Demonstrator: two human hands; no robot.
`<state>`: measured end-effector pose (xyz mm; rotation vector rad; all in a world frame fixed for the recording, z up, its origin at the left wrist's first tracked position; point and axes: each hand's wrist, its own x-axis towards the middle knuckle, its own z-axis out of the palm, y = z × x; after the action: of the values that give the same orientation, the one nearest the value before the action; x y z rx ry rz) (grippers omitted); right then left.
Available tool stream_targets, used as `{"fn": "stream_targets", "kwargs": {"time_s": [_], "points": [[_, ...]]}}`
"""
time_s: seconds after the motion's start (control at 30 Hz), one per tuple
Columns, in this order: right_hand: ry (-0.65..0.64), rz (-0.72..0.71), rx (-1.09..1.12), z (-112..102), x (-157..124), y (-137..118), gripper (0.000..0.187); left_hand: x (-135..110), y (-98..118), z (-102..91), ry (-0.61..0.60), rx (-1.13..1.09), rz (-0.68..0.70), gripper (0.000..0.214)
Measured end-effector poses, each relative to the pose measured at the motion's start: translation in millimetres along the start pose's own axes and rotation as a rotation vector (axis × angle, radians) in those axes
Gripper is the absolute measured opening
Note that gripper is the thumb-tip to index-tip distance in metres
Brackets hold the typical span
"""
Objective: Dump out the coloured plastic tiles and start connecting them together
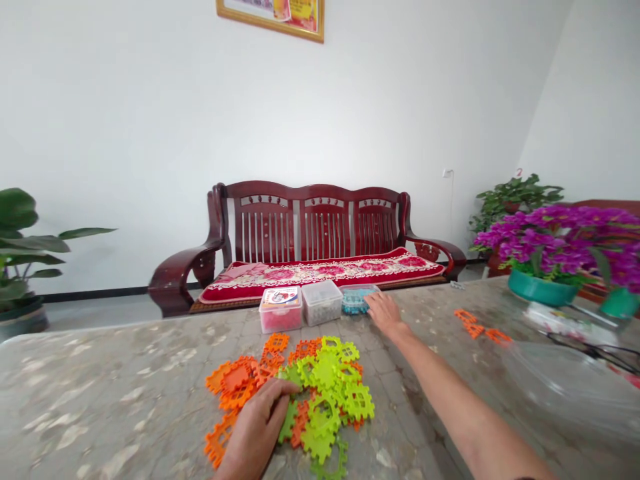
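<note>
Tiles (320, 383), orange and green, lay heaped mid-table, none visibly sorted into the three boxes beyond. From the head view, the left hand (257, 427) rested flat on the heap's near edge, clasping nothing; the right hand (384, 311) reached out, fingers spread, touching the blue box (356, 298) (a few orange strays (475, 327) sat well apart).

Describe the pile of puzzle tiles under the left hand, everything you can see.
The tiles are flat plastic squares with toothed edges and window-like cutouts, in orange and lime green. They lie loosely heaped and overlapping on the marbled table, orange mostly to the left, green to the right. The left hand rests on the near edge of the pile, its fingers on a darker green tile. A few more orange tiles lie apart, far right.
</note>
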<state>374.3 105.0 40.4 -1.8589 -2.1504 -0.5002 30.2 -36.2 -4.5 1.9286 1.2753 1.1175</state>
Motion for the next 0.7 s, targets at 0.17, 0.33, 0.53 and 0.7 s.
{"fn": "stream_targets", "kwargs": {"time_s": [0.17, 0.33, 0.53, 0.7], "points": [[-0.01, -0.059, -0.066, -0.5, 1.4, 0.9, 0.024, 1.0, 4.8, 0.4, 0.0, -0.014, -0.03, 0.022], [0.019, -0.089, -0.088, -11.4, -30.0, 12.2, 0.026, 1.4, 8.3, -1.0, 0.014, 0.003, 0.004, 0.022], [0.198, -0.2, 0.035, -24.6, -101.5, 10.8, 0.036, -4.4, 23.7, -0.5, -0.159, 0.276, 0.189, 0.029], [0.334, -0.295, 0.191, -40.7, -135.5, -13.6, 0.037, -11.4, 35.3, 3.5, -0.206, 0.479, 0.3, 0.026]]}}
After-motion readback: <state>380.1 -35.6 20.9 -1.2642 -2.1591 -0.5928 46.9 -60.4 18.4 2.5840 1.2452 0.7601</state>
